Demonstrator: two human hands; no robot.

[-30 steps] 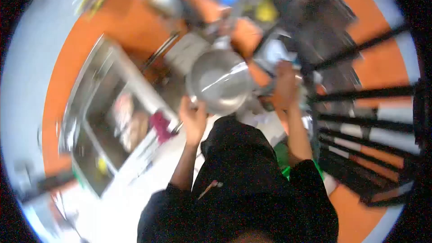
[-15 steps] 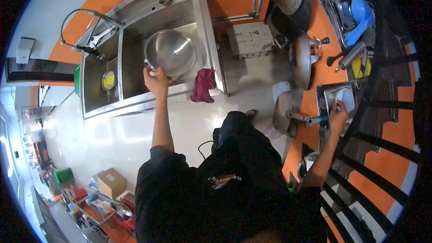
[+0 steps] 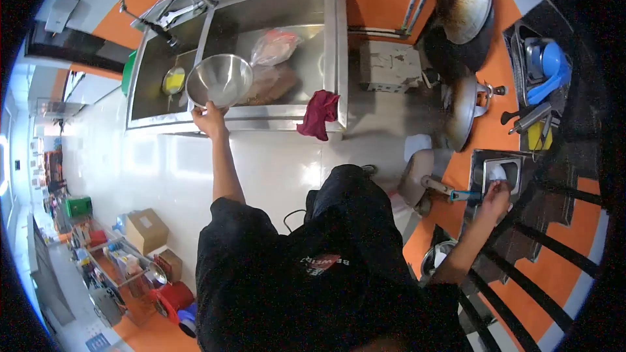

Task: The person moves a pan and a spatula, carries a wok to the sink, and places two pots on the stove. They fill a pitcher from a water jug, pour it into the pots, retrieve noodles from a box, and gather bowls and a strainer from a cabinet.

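Observation:
My left hand [image 3: 210, 119] grips the near rim of a shiny steel bowl [image 3: 222, 81], raised and tilted over the sink [image 3: 313, 10]. Behind the bowl, a clear plastic bag [image 3: 274, 47] with pale contents lies in the large basin, near a brown item [image 3: 275, 85] I cannot make out. On the other side, my right hand [image 3: 497, 200] is closed at a small white dish-like thing [image 3: 497, 173], above a square metal container [image 3: 515, 164]. Its fingertips are partly hidden. A maroon cloth [image 3: 318, 115] hangs over the sink's front edge.
A spray faucet [image 3: 163, 31] stands over the smaller basin, which holds a yellow sponge [image 3: 173, 81]. Large woks [image 3: 464, 6] line the orange counter. A blue-handled pan [image 3: 417, 176] juts out near my right arm. Dark bars [image 3: 554, 241] cross the right side.
My left hand has lifted the steel bowl and moved it left, uncovering the bag and brown item in the basin. My right hand is lower in view, at the white thing by the container.

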